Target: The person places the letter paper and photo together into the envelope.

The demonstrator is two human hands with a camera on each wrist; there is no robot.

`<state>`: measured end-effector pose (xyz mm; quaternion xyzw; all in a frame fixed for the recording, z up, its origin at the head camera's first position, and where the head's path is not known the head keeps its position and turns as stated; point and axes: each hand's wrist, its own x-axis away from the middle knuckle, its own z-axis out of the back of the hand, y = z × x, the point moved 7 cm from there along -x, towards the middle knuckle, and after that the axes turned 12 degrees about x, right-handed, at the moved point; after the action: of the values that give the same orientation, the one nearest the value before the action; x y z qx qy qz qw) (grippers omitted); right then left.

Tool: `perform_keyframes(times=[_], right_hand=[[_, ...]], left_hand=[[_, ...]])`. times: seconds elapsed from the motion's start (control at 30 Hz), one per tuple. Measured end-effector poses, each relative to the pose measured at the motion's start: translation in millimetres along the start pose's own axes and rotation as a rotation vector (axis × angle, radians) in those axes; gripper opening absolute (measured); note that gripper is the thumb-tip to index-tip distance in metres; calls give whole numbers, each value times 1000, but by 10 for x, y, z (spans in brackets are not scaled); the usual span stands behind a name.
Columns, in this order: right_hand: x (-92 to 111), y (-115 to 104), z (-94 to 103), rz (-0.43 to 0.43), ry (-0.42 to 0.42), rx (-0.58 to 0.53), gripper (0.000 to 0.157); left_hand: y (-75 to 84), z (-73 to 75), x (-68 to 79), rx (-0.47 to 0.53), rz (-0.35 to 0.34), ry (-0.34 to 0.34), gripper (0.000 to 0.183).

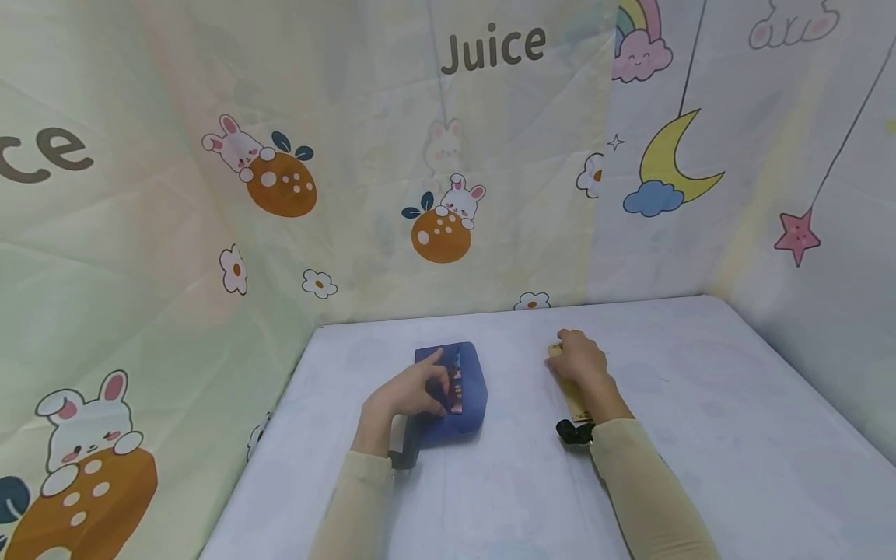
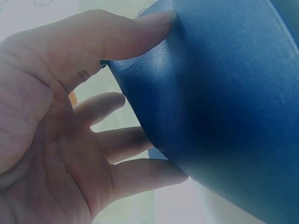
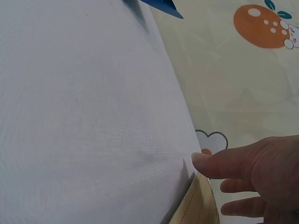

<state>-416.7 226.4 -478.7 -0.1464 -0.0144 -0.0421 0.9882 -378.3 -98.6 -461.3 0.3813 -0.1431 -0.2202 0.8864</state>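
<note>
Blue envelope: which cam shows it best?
Head: it shows most of the blue envelope, the left hand covering part. Left wrist shows a partial surface close up; right wrist, only a corner at the top edge.

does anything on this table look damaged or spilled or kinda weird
Nothing stands out: no spill shows on the white table. The blue envelope bows where the left hand pinches its edge, but that is likely just handling, not damage.

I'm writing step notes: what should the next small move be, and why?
Probably bring the tan strip toward the blue envelope: the right hand pinches the strip's far end, the left hand pinches the envelope, and the two are apart.
</note>
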Motion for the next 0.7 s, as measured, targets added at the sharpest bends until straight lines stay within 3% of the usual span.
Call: perform_keyframes(times=[0.4,0.7], right_hand=[[-3,1,17,15,4,26,69],[-7,7,30,40,53,8,63]], left_hand=[[21,-5,-3,19,-28,-12,36],[25,-11,-5,9,-31,-13,36]])
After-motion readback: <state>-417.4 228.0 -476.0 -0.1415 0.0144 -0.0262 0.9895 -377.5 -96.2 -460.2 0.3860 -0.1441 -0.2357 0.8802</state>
